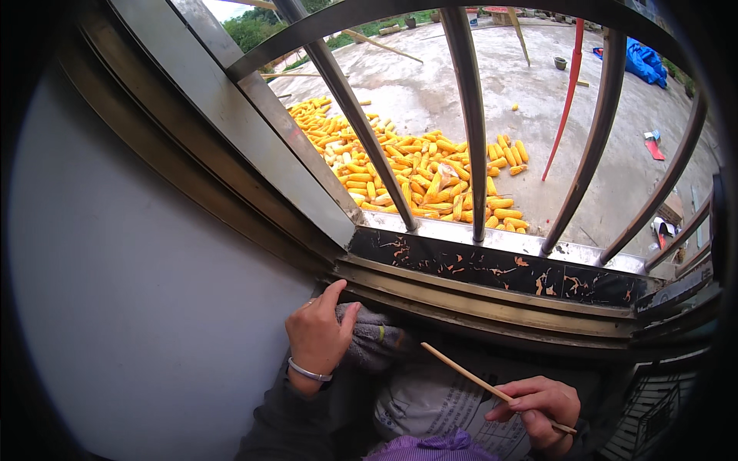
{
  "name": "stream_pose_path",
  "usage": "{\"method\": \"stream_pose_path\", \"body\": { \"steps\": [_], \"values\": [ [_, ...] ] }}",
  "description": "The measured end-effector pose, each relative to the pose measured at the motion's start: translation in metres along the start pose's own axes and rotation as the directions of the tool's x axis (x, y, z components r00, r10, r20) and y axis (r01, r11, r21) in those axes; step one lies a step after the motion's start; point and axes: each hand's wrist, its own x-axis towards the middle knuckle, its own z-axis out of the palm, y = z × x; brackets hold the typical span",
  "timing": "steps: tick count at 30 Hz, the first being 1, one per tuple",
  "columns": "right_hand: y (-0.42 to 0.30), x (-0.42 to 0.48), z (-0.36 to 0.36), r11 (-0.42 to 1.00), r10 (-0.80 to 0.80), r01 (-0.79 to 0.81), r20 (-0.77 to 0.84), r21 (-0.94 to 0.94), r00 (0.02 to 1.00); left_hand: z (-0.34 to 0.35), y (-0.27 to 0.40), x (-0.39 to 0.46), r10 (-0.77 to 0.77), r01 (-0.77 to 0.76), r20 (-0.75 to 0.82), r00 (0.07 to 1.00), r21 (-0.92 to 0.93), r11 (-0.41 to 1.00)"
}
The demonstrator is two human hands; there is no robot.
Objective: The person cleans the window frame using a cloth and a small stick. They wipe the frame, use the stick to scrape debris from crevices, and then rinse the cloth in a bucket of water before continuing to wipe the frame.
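Note:
My left hand (318, 334), with a ring and a silver bracelet, grips a grey cloth (372, 340) with a yellow-green stripe. Its index fingertip is at the left corner of the brass-coloured window track (473, 301). Between the thumb and fingers of my right hand (545, 410) is a thin wooden stick (467, 376), perhaps a chopstick. The stick slants up and left, and its tip is apart from the track. Beneath my hands lies a white sack (426, 403) bearing printed writing. Part of the cloth is hidden behind my left fingers.
Curved metal bars (470, 115) close off the window beyond a dark patterned sill (450, 262). A white wall (144, 276) stands at the left. Outside, many corn cobs (426, 167) lie on a concrete yard (415, 86), with a blue tarpaulin (644, 63) at far right.

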Motion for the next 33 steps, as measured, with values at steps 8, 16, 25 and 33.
{"method": "stream_pose_path", "body": {
  "steps": [8,16,25,33],
  "values": [
    [0.006,-0.035,0.006,0.996,0.092,-0.09,-0.091,0.023,0.992,0.031,-0.013,0.072,-0.19,0.005,0.474,0.86,0.365,0.931],
    [0.008,-0.077,-0.008,0.984,0.131,-0.11,-0.145,0.141,0.981,0.047,-0.018,0.116,-0.3,-0.182,0.787,0.539,0.457,0.871],
    [0.001,-0.117,-0.022,0.983,0.112,-0.065,-0.275,0.174,0.955,0.051,0.001,0.102,-0.179,-0.363,0.696,0.695,0.554,0.749],
    [0.003,-0.139,-0.017,0.971,0.203,-0.117,-0.457,0.209,0.866,0.022,-0.014,0.004,0.188,-0.263,0.232,0.954,0.357,0.896]
  ]
}}
